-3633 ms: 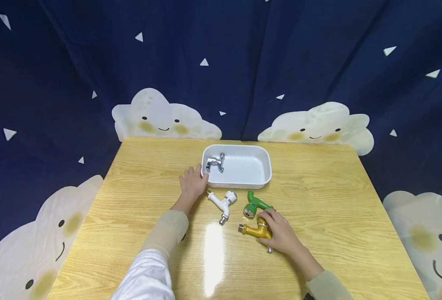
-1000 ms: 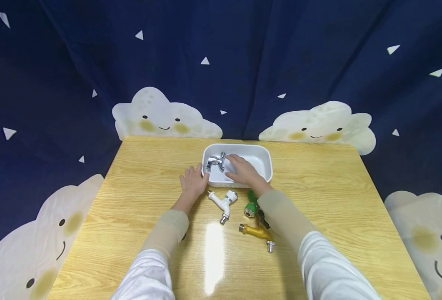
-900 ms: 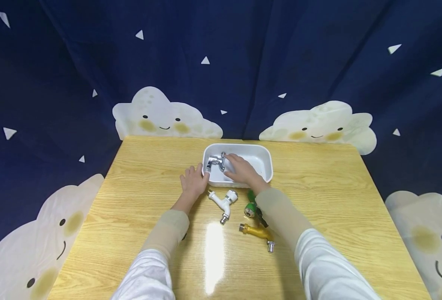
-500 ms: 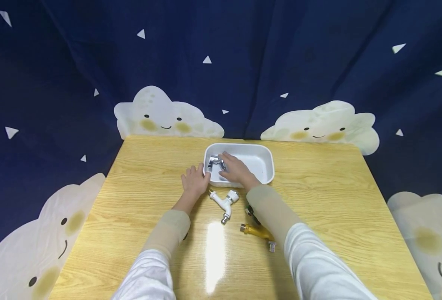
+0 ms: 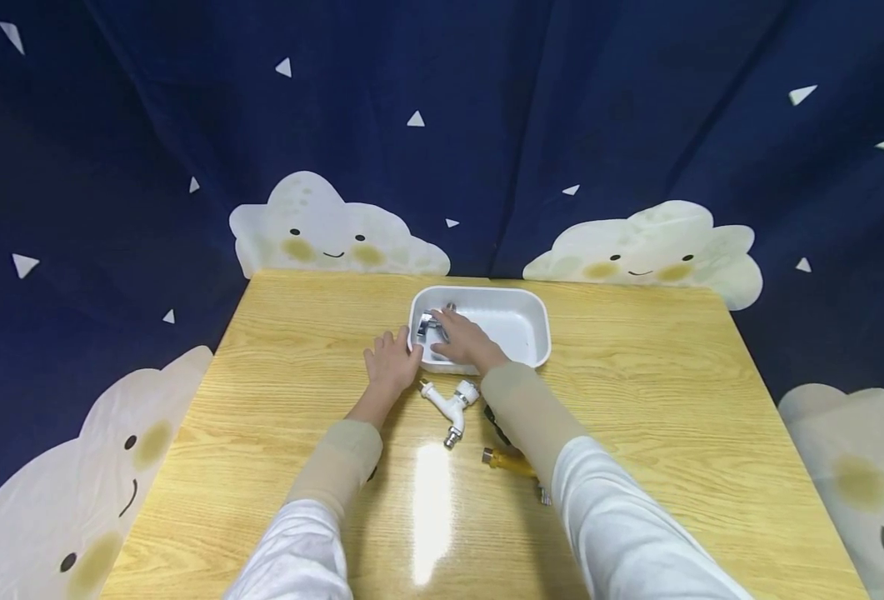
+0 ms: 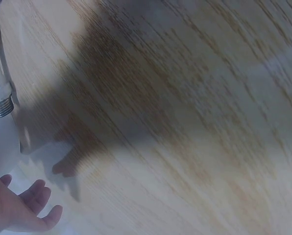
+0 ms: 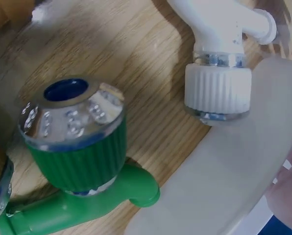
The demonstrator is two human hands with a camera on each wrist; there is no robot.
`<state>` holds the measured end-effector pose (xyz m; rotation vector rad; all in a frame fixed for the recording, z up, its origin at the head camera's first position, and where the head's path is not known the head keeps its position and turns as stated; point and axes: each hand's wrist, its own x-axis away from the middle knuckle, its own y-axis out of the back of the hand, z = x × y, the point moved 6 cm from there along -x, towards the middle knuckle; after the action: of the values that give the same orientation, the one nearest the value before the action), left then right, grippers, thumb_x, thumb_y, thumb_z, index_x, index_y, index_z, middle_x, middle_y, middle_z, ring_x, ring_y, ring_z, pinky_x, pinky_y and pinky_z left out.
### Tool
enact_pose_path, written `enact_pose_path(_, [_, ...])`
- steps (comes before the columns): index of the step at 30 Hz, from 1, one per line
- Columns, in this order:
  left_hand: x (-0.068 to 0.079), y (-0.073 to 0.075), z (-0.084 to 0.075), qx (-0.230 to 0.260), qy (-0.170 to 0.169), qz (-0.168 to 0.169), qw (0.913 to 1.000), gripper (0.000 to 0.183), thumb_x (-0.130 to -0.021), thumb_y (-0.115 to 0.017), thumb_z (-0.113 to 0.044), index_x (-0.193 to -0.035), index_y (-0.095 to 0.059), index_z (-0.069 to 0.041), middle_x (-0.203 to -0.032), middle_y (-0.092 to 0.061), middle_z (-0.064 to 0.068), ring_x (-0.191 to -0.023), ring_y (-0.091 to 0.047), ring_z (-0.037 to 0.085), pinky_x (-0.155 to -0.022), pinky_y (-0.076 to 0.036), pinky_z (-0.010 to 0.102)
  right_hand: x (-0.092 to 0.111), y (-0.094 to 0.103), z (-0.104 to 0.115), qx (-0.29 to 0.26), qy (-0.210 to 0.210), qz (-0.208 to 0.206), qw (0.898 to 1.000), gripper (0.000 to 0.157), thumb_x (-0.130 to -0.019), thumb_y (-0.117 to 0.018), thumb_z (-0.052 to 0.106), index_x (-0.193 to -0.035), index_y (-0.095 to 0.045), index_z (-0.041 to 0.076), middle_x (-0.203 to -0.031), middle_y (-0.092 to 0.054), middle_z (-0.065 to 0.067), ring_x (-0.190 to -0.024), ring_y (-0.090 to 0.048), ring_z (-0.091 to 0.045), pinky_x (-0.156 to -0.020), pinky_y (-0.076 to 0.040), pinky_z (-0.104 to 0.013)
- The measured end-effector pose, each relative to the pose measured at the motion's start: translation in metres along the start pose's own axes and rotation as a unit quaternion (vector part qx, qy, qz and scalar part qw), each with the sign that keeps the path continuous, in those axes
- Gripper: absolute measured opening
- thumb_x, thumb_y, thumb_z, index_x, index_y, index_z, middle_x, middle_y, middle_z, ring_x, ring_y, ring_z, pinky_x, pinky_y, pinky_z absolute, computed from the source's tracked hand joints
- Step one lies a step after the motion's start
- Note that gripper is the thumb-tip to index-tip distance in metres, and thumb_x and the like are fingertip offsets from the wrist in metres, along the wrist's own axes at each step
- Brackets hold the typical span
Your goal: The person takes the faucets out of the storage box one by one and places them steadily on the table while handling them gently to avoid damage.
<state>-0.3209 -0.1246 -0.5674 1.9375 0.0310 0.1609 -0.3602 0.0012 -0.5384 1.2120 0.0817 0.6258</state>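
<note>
A chrome tap point(image 5: 425, 322) lies at the left end of a white tray point(image 5: 516, 327). My right hand point(image 5: 466, 340) reaches into the tray over this tap, its fingers covering the middle of it and the thumb held apart from them. At the tray's front left corner, my left hand point(image 5: 392, 364) rests with fingers spread and thumb along the rim; the left wrist view has its fingers point(image 6: 37, 198) loosely bent. A white tap point(image 5: 452, 410) lies on the table in front of the tray. A green tap point(image 7: 77, 161), clear in the right wrist view, is hidden under my right forearm in the head view.
A yellow tap point(image 5: 507, 462) lies on the wooden table point(image 5: 674, 400) nearer me, partly under my right sleeve. Behind the table hangs a dark blue curtain point(image 5: 382, 167) printed with clouds and white triangles.
My right hand has left the yellow tap, gone into the tray and moved left over the chrome tap. My left hand stays at the tray's corner.
</note>
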Motion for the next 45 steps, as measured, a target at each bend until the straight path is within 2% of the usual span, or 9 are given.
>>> enact_pose_path(9, [0.001,0.001,0.001,0.001,0.001,-0.001,1.0000,0.053,-0.091,-0.031,-0.042,-0.139,-0.034,-0.019,-0.128,-0.044,0.017,-0.114,-0.039,0.033,-0.093,-0.029,0.055,-0.005,-0.006,0.006,0.015,0.001,0.016,1.000,0.070,-0.091,-0.050,0.035,-0.148,-0.013,0.016,-0.152,-0.010,-0.013,-0.138,-0.015,-0.027,-0.108,-0.020,-0.040])
enact_pose_path(15, [0.001,0.001,0.000,0.004,0.000,-0.001,1.0000,0.053,-0.091,-0.031,-0.041,-0.139,-0.034,-0.019,-0.128,-0.044,0.017,-0.115,-0.039,0.033,-0.094,-0.028,0.055,-0.007,-0.010,0.002,0.010,-0.017,0.029,0.999,0.071,-0.092,-0.049,0.037,-0.148,-0.011,0.018,-0.152,-0.006,-0.014,-0.137,-0.015,-0.029,-0.108,-0.022,-0.041])
enact_pose_path(20, [0.001,0.001,-0.002,0.004,-0.004,-0.003,1.0000,0.053,-0.091,-0.030,-0.042,-0.139,-0.035,-0.019,-0.128,-0.045,0.017,-0.114,-0.040,0.033,-0.093,-0.028,0.055,-0.004,-0.009,0.001,-0.001,-0.035,0.043,0.998,0.071,-0.092,-0.049,0.038,-0.148,-0.010,0.020,-0.153,-0.003,-0.009,-0.138,-0.014,-0.028,-0.107,-0.022,-0.043])
enact_pose_path(26, [0.002,0.001,-0.003,0.008,-0.006,-0.001,1.0000,0.054,-0.090,-0.031,-0.042,-0.139,-0.035,-0.018,-0.127,-0.045,0.017,-0.114,-0.040,0.034,-0.093,-0.029,0.055,-0.003,-0.011,-0.002,-0.003,-0.045,0.050,0.998,0.069,-0.091,-0.051,0.036,-0.148,-0.014,0.020,-0.153,-0.006,-0.007,-0.138,-0.013,-0.026,-0.107,-0.022,-0.044])
enact_pose_path(34, [0.001,0.001,-0.001,0.002,-0.002,0.000,1.0000,0.054,-0.089,-0.029,-0.041,-0.138,-0.035,-0.018,-0.127,-0.044,0.016,-0.113,-0.039,0.032,-0.093,-0.029,0.054,-0.005,-0.011,-0.005,0.024,-0.028,0.039,0.999,0.067,-0.091,-0.053,0.030,-0.147,-0.017,0.023,-0.152,-0.013,-0.005,-0.138,-0.016,-0.024,-0.109,-0.019,-0.039])
enact_pose_path(39, [0.001,0.001,-0.001,0.003,-0.001,0.001,1.0000,0.054,-0.090,-0.030,-0.040,-0.139,-0.034,-0.019,-0.127,-0.044,0.016,-0.114,-0.039,0.033,-0.093,-0.029,0.054,-0.005,-0.010,-0.009,0.060,-0.019,0.038,0.997,0.060,-0.089,-0.056,0.026,-0.144,-0.031,0.022,-0.151,-0.020,-0.006,-0.136,-0.022,-0.025,-0.107,-0.023,-0.039])
enact_pose_path(45, [0.001,0.001,-0.001,-0.003,0.001,0.000,1.0000,0.054,-0.090,-0.030,-0.041,-0.139,-0.034,-0.020,-0.126,-0.044,0.016,-0.114,-0.039,0.033,-0.093,-0.029,0.054,-0.005,-0.006,-0.012,0.106,0.008,0.017,0.994,0.052,-0.083,-0.064,0.022,-0.132,-0.050,0.017,-0.141,-0.036,-0.013,-0.126,-0.039,-0.029,-0.103,-0.031,-0.038])
